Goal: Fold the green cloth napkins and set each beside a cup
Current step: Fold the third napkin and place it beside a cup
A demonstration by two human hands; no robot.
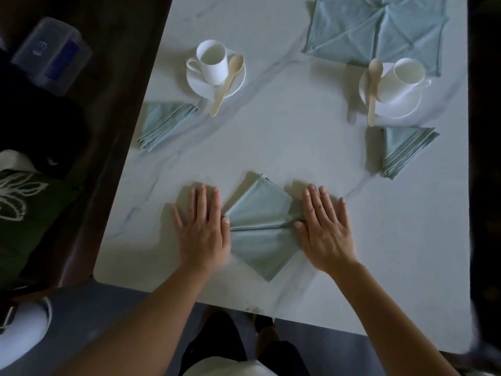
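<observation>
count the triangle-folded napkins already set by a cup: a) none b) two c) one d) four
b: a folded napkin lies by the left cup and another napkin by the right cup; a third napkin is not yet placed.

Ahead of the left grip (202,229), a wooden spoon (227,84) leans on a white saucer (196,85); ahead of the right grip (326,230), a second spoon (373,90) leans on a second saucer (401,105). Far left, off the table (284,137): a clear plastic box (51,55) and dark green fabric (29,210).

my left hand (202,226) and right hand (325,229) both lie flat, palms down, fingers straight, forearms bare.
</observation>
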